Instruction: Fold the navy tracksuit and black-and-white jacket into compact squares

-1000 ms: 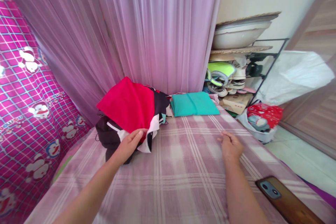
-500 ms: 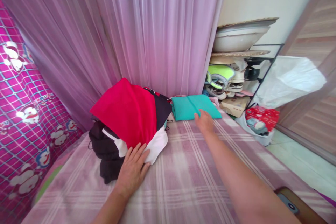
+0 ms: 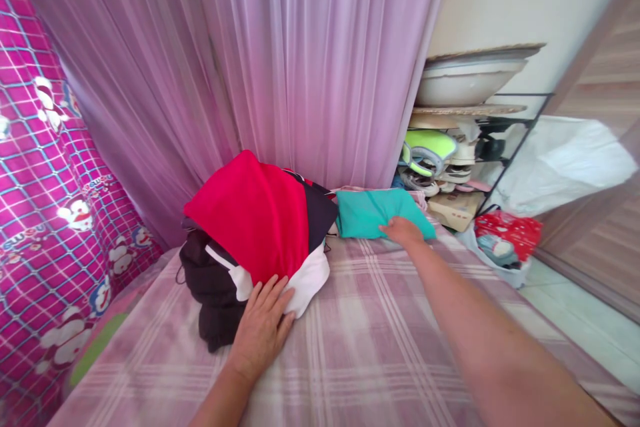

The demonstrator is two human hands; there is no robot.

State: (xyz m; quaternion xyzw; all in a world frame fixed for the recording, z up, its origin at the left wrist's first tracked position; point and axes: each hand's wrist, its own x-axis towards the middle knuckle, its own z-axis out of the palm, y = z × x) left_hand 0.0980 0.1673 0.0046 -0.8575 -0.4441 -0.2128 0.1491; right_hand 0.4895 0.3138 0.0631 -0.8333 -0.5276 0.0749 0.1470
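A loose heap of clothes lies on the bed, with a red garment (image 3: 255, 213) on top, white cloth (image 3: 311, 280) at its front right and a black garment (image 3: 213, 293) at its left. My left hand (image 3: 265, 320) rests flat on the front edge of the heap, fingers stretched out over the red and white cloth. To the right of the heap lies a folded teal cloth (image 3: 365, 210). My right hand (image 3: 404, 232) is closed at its front part, where the fabric creases toward the fingertips. The underside of that grip is hidden.
A plaid sheet (image 3: 350, 347) covers the bed. Behind hangs a purple curtain (image 3: 300, 67), with a pink patterned cloth (image 3: 35, 213) at the left. On the right stand a shoe rack (image 3: 517, 140) holding shoes and basins, and a bag with red contents (image 3: 510, 233).
The view has shifted slightly, moving everything rightward. The teal cloth has become more creased under my right hand. My left hand stays on the heap. The phone at lower right is out of sight.
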